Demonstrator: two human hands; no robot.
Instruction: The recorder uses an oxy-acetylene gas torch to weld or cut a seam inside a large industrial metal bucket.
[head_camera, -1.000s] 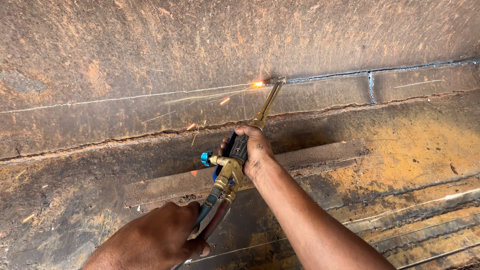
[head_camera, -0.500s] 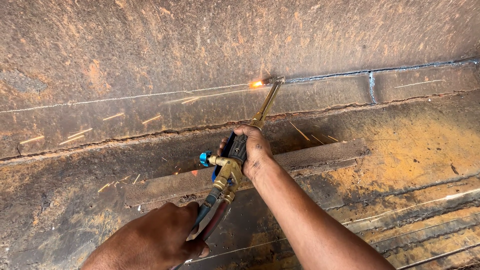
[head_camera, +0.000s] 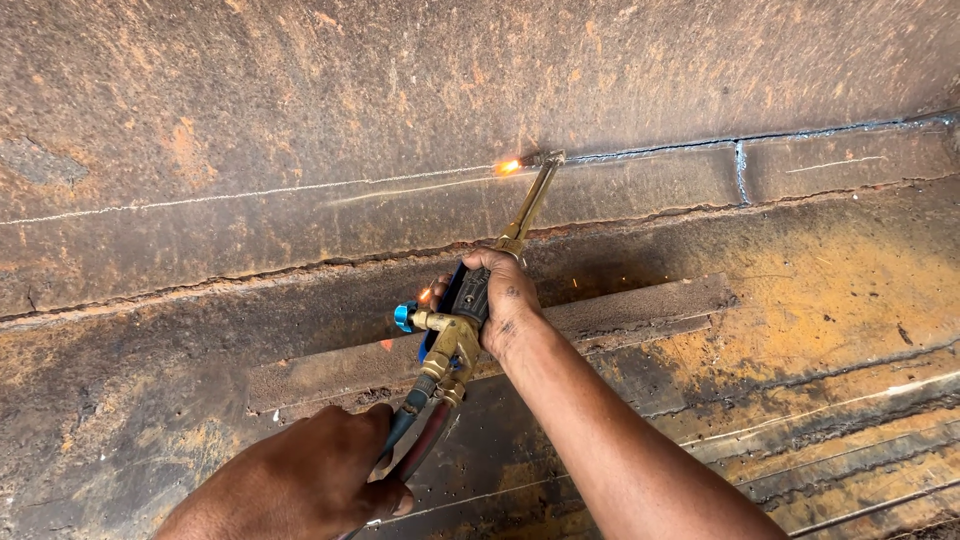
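Cutting torch runs on a long diagonal, hoses down by the near edge, tip pointing up and a bit right, flame touching the rusty steel plate right on the chalk line. Right hand has its fingers wrapped around the torch body, just beside the blue valve knob. Left hand grips the hose end below that. A flat bar lies behind the torch.

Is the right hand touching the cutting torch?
Touching. The head view shows the right hand wrapped around the body of the cutting torch, its fingers closed over the dark grip just above the brass valves, with no gap visible.
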